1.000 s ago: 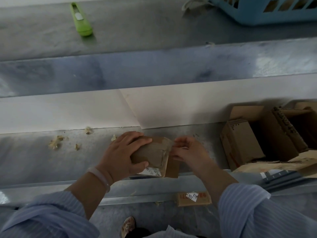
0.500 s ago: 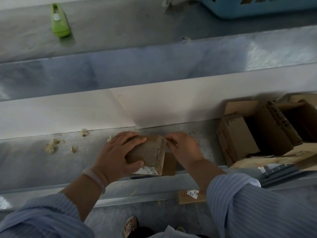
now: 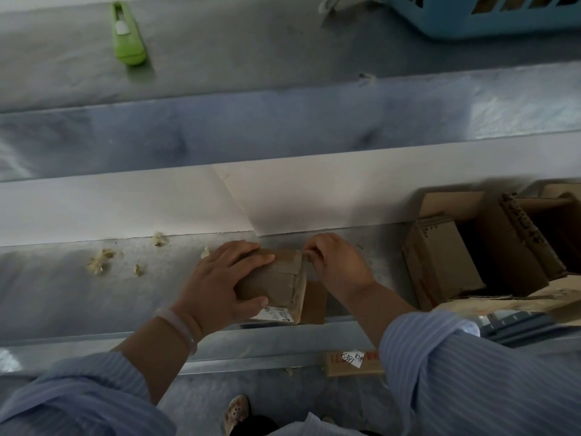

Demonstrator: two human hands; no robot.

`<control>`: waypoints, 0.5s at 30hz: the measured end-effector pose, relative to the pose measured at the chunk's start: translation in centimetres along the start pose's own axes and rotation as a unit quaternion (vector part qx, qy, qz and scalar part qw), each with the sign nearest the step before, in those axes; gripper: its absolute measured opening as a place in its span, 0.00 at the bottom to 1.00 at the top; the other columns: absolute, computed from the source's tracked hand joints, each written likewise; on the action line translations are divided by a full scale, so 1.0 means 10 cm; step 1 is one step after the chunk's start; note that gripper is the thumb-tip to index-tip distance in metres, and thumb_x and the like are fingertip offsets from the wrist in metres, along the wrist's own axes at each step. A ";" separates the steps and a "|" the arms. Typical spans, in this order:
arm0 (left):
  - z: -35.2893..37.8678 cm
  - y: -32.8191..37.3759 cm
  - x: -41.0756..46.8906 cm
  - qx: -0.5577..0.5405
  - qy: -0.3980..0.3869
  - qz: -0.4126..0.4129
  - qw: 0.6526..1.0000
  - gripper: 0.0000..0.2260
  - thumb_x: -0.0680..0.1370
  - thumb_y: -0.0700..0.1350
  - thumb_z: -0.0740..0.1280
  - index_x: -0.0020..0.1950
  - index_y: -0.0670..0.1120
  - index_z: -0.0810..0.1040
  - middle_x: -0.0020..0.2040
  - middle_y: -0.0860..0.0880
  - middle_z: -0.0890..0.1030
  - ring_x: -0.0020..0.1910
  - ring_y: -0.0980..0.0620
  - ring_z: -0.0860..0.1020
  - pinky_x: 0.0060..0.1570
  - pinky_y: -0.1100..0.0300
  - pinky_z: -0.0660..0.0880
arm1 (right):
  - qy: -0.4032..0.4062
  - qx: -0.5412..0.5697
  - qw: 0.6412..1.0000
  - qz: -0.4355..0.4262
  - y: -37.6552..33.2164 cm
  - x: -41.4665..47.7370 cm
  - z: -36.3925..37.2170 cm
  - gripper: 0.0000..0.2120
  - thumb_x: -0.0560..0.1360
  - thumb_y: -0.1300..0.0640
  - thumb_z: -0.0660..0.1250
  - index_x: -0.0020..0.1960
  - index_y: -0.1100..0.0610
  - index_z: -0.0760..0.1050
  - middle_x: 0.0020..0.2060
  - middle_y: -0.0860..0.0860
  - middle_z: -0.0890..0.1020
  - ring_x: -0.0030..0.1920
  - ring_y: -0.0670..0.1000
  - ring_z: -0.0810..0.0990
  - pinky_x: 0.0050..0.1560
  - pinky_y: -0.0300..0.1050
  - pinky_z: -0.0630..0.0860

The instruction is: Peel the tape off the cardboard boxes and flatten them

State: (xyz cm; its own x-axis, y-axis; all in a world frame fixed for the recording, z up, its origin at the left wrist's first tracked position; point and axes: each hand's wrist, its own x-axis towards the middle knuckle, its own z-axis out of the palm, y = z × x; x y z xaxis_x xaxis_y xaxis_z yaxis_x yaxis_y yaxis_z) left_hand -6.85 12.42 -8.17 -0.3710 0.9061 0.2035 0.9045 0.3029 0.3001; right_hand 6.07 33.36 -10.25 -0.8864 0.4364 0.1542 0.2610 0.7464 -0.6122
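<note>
A small brown cardboard box (image 3: 279,278) with a white label on its near side sits on the metal bench (image 3: 63,294). My left hand (image 3: 217,284) grips it from the left, fingers over the top and thumb on the near face. My right hand (image 3: 336,265) is at the box's far right corner, fingertips pinching the tape (image 3: 300,254) that runs along the right edge. A loose flap (image 3: 314,302) juts out at the lower right of the box.
Opened cardboard boxes (image 3: 471,259) stand at the right. Tape scraps (image 3: 100,262) lie on the bench to the left. A green cutter (image 3: 127,36) and a blue basket (image 3: 490,14) rest on the far shelf. A labelled cardboard piece (image 3: 352,361) lies below the bench edge.
My right hand has moved from the box's right side up to its far right corner, and the lifted tape now lies closer to the box. My left hand keeps its grip.
</note>
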 end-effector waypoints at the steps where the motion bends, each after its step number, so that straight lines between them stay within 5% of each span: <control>1: 0.00 0.00 0.00 -0.001 0.002 0.001 1.000 0.29 0.67 0.62 0.66 0.67 0.54 0.75 0.67 0.51 0.73 0.66 0.49 0.70 0.63 0.54 0.66 | 0.002 0.000 1.000 -0.002 -0.01 0.00 0.00 0.07 0.79 0.56 0.63 0.49 0.58 0.78 0.46 0.55 0.79 0.46 0.56 0.78 0.46 0.49 0.74; 5: 0.00 0.02 0.01 0.001 0.006 -0.004 1.000 0.29 0.67 0.62 0.65 0.67 0.54 0.75 0.67 0.51 0.73 0.66 0.49 0.70 0.62 0.54 0.66 | -0.001 -0.029 0.999 -0.032 -0.01 0.02 0.00 0.17 0.79 0.49 0.57 0.47 0.58 0.78 0.42 0.56 0.80 0.41 0.57 0.79 0.41 0.49 0.75; 11: 0.01 0.00 0.01 0.003 0.002 -0.006 1.000 0.29 0.67 0.62 0.66 0.67 0.56 0.74 0.67 0.52 0.73 0.66 0.50 0.69 0.62 0.55 0.65 | -0.089 -0.039 0.995 -0.037 0.17 0.01 -0.06 0.12 0.83 0.54 0.58 0.56 0.56 0.79 0.48 0.52 0.80 0.50 0.52 0.78 0.51 0.38 0.68; 15: 0.00 -0.02 0.00 -0.007 -0.003 0.001 1.000 0.29 0.67 0.62 0.66 0.68 0.56 0.74 0.68 0.53 0.72 0.67 0.52 0.68 0.63 0.55 0.65 | -0.104 -0.038 0.990 -0.086 0.15 -0.04 -0.04 0.19 0.80 0.52 0.55 0.62 0.58 0.78 0.53 0.57 0.82 0.54 0.56 0.80 0.55 0.38 0.67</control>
State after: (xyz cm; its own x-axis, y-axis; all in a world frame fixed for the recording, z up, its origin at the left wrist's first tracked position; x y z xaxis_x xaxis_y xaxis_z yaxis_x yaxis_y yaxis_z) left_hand -7.07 12.33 -8.20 -0.3673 0.9086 0.1989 0.9022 0.2961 0.3135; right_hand 6.96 34.50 -10.91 -0.9775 0.1935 0.0837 0.1208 0.8393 -0.5301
